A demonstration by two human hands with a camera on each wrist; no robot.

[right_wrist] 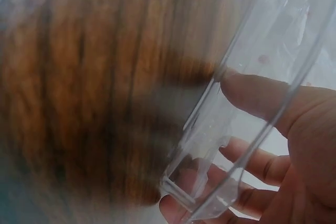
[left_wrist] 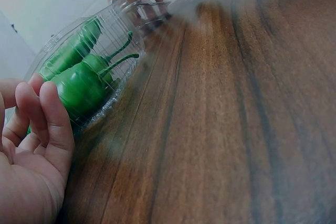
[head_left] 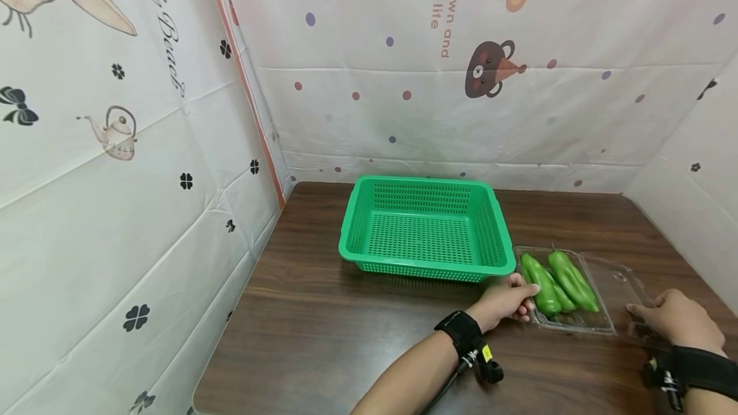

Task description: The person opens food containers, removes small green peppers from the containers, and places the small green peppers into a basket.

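On the right of the table lies a clear plastic clamshell box [head_left: 589,324] with its lid [head_left: 612,284] folded out to the right. Inside it are green peppers [head_left: 572,280], whose stems show in the left wrist view. My left hand [head_left: 503,301] pinches the box's left edge between thumb and fingers. At the lid's outer edge, my right hand [head_left: 683,320] grips the plastic. The right wrist view shows the thumb on one side of the lid's rim [right_wrist: 202,100] and fingers behind the clear plastic.
A green plastic basket [head_left: 352,250] with slotted walls stands at the back middle, just left of the box, with nothing in it. The brown wooden table [head_left: 323,338] meets printed white sheeting [head_left: 369,114] at the back and sides.
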